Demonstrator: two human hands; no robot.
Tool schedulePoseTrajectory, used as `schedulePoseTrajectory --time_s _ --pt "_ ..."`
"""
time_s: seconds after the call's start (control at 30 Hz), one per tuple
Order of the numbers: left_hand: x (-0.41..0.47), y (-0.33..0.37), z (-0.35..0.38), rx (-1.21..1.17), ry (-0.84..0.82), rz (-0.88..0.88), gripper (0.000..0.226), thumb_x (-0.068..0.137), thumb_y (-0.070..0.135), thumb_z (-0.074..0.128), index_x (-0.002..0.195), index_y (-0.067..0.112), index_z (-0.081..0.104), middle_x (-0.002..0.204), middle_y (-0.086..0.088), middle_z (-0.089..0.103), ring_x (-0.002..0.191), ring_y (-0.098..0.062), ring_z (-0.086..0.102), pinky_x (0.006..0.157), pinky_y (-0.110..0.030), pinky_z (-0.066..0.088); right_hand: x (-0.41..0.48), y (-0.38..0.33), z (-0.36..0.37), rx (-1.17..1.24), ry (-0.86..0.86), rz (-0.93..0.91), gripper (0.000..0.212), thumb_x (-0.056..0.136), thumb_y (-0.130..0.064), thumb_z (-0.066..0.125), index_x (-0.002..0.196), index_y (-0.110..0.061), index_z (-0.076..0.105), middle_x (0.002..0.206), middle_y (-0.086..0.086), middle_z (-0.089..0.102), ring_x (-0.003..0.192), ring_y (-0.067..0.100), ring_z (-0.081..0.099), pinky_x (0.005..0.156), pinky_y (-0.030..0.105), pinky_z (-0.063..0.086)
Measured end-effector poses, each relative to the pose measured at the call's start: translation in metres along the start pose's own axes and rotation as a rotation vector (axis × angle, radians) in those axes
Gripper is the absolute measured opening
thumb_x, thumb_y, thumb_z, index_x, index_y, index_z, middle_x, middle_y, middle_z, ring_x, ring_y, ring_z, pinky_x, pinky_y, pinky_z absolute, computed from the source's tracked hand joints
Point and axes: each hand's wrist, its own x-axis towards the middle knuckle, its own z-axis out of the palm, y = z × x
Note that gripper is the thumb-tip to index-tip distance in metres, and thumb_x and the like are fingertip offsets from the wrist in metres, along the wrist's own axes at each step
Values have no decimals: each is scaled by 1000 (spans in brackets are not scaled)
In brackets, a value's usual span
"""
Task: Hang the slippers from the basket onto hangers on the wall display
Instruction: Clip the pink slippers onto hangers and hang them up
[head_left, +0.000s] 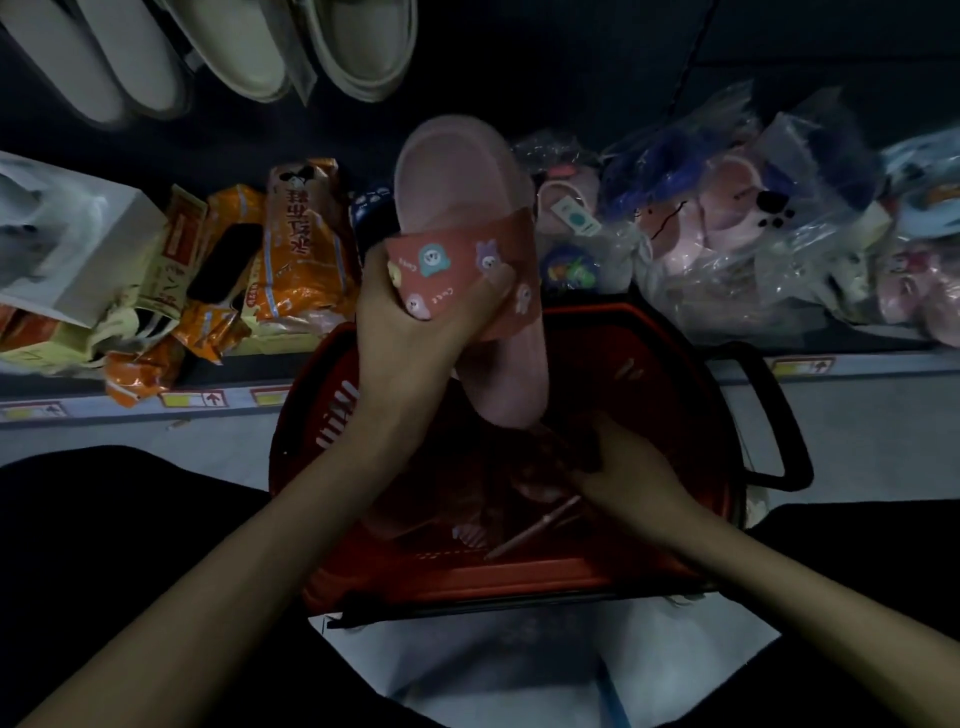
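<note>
My left hand (415, 317) grips a pink slipper (462, 192) by its cartoon-printed strap and holds it up above the red basket (613, 571). The slipper's heel end points away from me, its toe end hangs down toward the basket. My right hand (623, 478) reaches down inside the basket, fingers curled round something dark that I cannot make out. A thin pink hanger piece (535, 530) lies inside the basket near that hand. Further slippers lie dimly in the basket's bottom.
Cream slippers (249, 47) hang on the dark wall at the top left. A shelf runs behind the basket with orange packets (291, 239) on the left and bagged slippers (727, 208) on the right. The basket's black handle (779, 415) sticks out right.
</note>
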Motion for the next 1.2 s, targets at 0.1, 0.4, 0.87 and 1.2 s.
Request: schedulePoseTrajectory --time_s 0.1,0.4,0.87,1.2 --pt "4 6 -3 88 56 56 73 70 42 90 129 14 58 117 -1 75 99 -9 76 81 -23 60 10 12 18 -190 -145 32 82 82 -47 71 151 -23 33 140 10 59 123 31 61 100 43 51" --pt "16 9 -10 26 145 18 42 89 23 84 126 17 65 110 5 78 100 -7 76 84 -23 60 19 27 26 -152 -187 95 88 91 -33 71 158 -9 19 147 19 52 133 36 54 107 37 44" --pt "34 5 -35 73 230 46 73 78 44 89 137 12 59 123 1 74 107 -11 74 93 -35 62 24 49 20 -481 -365 70 43 107 -27 48 148 -16 51 146 12 56 132 28 57 105 33 46" --pt "44 -4 -44 -28 376 45 72 79 46 88 134 13 58 125 -1 73 110 -12 73 97 -39 61 42 46 -12 -179 -374 75 60 102 -5 56 157 -7 30 162 11 34 150 26 33 113 21 24"
